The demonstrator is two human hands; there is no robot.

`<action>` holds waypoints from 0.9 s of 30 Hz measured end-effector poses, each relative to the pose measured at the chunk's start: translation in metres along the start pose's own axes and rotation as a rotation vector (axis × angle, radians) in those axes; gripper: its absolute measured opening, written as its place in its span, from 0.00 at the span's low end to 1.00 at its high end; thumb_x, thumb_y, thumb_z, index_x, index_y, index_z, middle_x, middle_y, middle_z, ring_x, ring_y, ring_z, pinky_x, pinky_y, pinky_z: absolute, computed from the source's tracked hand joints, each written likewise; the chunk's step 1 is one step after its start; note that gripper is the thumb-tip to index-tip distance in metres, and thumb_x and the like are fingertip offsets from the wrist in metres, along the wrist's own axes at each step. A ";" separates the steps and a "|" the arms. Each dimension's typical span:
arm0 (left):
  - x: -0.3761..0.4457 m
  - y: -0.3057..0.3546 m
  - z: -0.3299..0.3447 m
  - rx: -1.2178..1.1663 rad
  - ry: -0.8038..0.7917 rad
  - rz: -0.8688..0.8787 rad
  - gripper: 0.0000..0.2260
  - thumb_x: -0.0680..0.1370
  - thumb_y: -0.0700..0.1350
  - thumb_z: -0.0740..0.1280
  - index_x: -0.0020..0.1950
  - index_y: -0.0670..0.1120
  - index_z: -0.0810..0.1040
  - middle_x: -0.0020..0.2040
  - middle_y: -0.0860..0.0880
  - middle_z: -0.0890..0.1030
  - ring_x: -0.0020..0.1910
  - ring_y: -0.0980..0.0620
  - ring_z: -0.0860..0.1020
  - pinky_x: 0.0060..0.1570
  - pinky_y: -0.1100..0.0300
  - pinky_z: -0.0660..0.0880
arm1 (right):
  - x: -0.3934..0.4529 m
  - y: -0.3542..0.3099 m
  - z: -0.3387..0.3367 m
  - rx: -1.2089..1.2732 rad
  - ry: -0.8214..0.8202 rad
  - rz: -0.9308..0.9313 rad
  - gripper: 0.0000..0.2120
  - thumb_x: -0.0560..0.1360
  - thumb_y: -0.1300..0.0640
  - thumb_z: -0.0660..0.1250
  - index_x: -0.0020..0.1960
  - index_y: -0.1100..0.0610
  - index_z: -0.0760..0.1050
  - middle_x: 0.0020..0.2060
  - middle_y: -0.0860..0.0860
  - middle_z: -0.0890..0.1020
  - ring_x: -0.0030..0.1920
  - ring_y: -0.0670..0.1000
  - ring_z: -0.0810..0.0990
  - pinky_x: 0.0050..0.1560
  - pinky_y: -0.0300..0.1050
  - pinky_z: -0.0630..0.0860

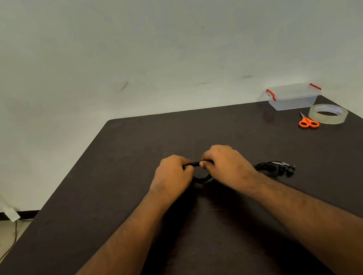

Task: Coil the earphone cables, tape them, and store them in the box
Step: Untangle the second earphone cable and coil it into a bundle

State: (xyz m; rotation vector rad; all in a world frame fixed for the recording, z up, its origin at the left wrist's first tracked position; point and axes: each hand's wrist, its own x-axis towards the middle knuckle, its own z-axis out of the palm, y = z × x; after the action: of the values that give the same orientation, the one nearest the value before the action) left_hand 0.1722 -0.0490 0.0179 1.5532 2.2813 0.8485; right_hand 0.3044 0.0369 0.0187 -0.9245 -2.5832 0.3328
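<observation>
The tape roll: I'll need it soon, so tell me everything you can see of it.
The tape roll is a wide ring of clear, glossy tape with red print on its pale inner core. It lies flat near the table's far right edge, beside the orange-handled scissors and in front of the box. No hand touches it.

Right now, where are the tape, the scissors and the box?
tape (pixel 329 119), head view, on the roll's near outer wall
scissors (pixel 308 123), head view, on the orange handles
box (pixel 293 101), head view, on its clear front wall
</observation>
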 end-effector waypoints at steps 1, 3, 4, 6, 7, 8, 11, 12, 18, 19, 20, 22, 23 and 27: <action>0.002 -0.001 0.001 0.049 -0.050 -0.021 0.11 0.76 0.44 0.61 0.46 0.45 0.83 0.36 0.47 0.82 0.32 0.51 0.78 0.34 0.56 0.77 | 0.001 0.000 0.003 -0.033 -0.037 0.011 0.11 0.79 0.52 0.62 0.46 0.55 0.81 0.39 0.48 0.75 0.38 0.50 0.76 0.36 0.43 0.70; 0.002 -0.002 0.005 0.122 -0.108 -0.037 0.11 0.75 0.45 0.62 0.48 0.45 0.83 0.39 0.48 0.82 0.36 0.50 0.80 0.37 0.56 0.78 | 0.001 0.002 0.010 -0.061 -0.085 0.026 0.11 0.78 0.53 0.62 0.44 0.55 0.81 0.38 0.49 0.74 0.42 0.52 0.78 0.37 0.45 0.72; 0.002 -0.003 0.008 0.127 -0.106 -0.033 0.11 0.76 0.47 0.62 0.48 0.45 0.83 0.40 0.48 0.82 0.38 0.50 0.80 0.38 0.56 0.79 | 0.000 0.003 0.014 -0.066 -0.092 0.027 0.11 0.78 0.54 0.62 0.44 0.56 0.81 0.38 0.49 0.74 0.43 0.53 0.78 0.38 0.46 0.73; 0.000 -0.005 0.015 0.128 -0.059 0.002 0.12 0.77 0.50 0.63 0.49 0.46 0.83 0.44 0.49 0.82 0.42 0.51 0.81 0.43 0.55 0.79 | -0.001 0.006 0.018 -0.061 -0.098 0.025 0.11 0.78 0.54 0.63 0.45 0.56 0.82 0.39 0.50 0.76 0.44 0.53 0.78 0.40 0.47 0.75; -0.002 -0.006 0.018 0.151 -0.035 0.024 0.12 0.78 0.50 0.63 0.51 0.46 0.83 0.47 0.48 0.81 0.45 0.51 0.80 0.46 0.55 0.78 | -0.001 0.007 0.018 -0.053 -0.110 0.029 0.11 0.78 0.54 0.63 0.46 0.56 0.82 0.41 0.51 0.77 0.44 0.52 0.78 0.41 0.46 0.75; -0.003 -0.007 0.020 0.180 -0.012 0.044 0.11 0.79 0.50 0.63 0.53 0.47 0.83 0.49 0.48 0.78 0.47 0.50 0.79 0.48 0.56 0.77 | -0.002 0.007 0.016 -0.050 -0.133 0.036 0.11 0.78 0.53 0.64 0.46 0.56 0.83 0.41 0.51 0.79 0.44 0.51 0.79 0.40 0.45 0.75; -0.006 -0.009 0.026 0.163 0.063 0.084 0.14 0.79 0.47 0.63 0.64 0.50 0.78 0.55 0.48 0.76 0.54 0.51 0.77 0.53 0.60 0.74 | 0.000 0.008 0.006 -0.048 -0.202 0.052 0.13 0.75 0.47 0.67 0.52 0.56 0.81 0.45 0.51 0.82 0.47 0.51 0.81 0.42 0.43 0.76; -0.007 -0.009 0.027 0.139 0.086 0.090 0.15 0.79 0.46 0.63 0.66 0.50 0.77 0.56 0.49 0.77 0.55 0.52 0.76 0.52 0.62 0.73 | 0.001 0.008 0.002 -0.034 -0.219 0.060 0.17 0.73 0.45 0.69 0.57 0.55 0.80 0.50 0.51 0.83 0.50 0.51 0.81 0.46 0.43 0.77; -0.011 -0.008 0.025 0.059 0.148 0.122 0.09 0.79 0.42 0.65 0.55 0.46 0.83 0.49 0.50 0.80 0.45 0.54 0.79 0.47 0.61 0.77 | 0.004 0.003 -0.005 -0.012 -0.248 0.037 0.18 0.71 0.48 0.70 0.59 0.51 0.79 0.53 0.48 0.82 0.51 0.49 0.81 0.48 0.43 0.78; -0.011 -0.009 0.025 0.052 0.158 0.119 0.09 0.79 0.42 0.65 0.55 0.46 0.84 0.49 0.50 0.80 0.45 0.54 0.78 0.47 0.61 0.77 | 0.003 0.003 -0.003 -0.007 -0.231 0.035 0.13 0.71 0.50 0.70 0.55 0.51 0.81 0.49 0.48 0.83 0.47 0.49 0.82 0.46 0.44 0.79; -0.010 -0.010 0.026 0.043 0.170 0.115 0.09 0.78 0.42 0.65 0.54 0.45 0.84 0.49 0.50 0.80 0.45 0.54 0.78 0.48 0.59 0.77 | 0.003 0.005 -0.002 -0.007 -0.214 0.040 0.09 0.72 0.52 0.69 0.51 0.51 0.82 0.44 0.48 0.83 0.44 0.49 0.82 0.44 0.45 0.80; -0.009 -0.012 0.028 0.023 0.184 0.111 0.09 0.78 0.42 0.66 0.54 0.45 0.84 0.49 0.49 0.80 0.46 0.54 0.78 0.50 0.58 0.77 | 0.001 0.009 -0.001 -0.016 -0.196 0.062 0.06 0.73 0.54 0.68 0.47 0.53 0.82 0.41 0.49 0.83 0.40 0.50 0.81 0.42 0.47 0.80; -0.008 -0.013 0.028 0.015 0.186 0.108 0.09 0.78 0.42 0.66 0.55 0.46 0.84 0.49 0.50 0.80 0.46 0.55 0.77 0.51 0.59 0.77 | 0.001 0.012 -0.001 -0.019 -0.196 0.072 0.06 0.73 0.54 0.68 0.47 0.54 0.83 0.41 0.49 0.83 0.39 0.49 0.81 0.42 0.47 0.81; -0.004 -0.019 0.031 -0.038 0.158 0.091 0.10 0.77 0.45 0.67 0.57 0.49 0.83 0.50 0.52 0.79 0.50 0.57 0.76 0.53 0.64 0.73 | 0.002 0.019 0.002 0.019 -0.179 0.079 0.08 0.74 0.59 0.66 0.49 0.53 0.84 0.44 0.49 0.84 0.42 0.49 0.82 0.45 0.44 0.80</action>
State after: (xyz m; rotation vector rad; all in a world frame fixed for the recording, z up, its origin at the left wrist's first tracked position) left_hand 0.1755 -0.0479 -0.0180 1.6375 2.3008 1.0672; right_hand 0.3129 0.0524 0.0105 -1.0351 -2.7032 0.4810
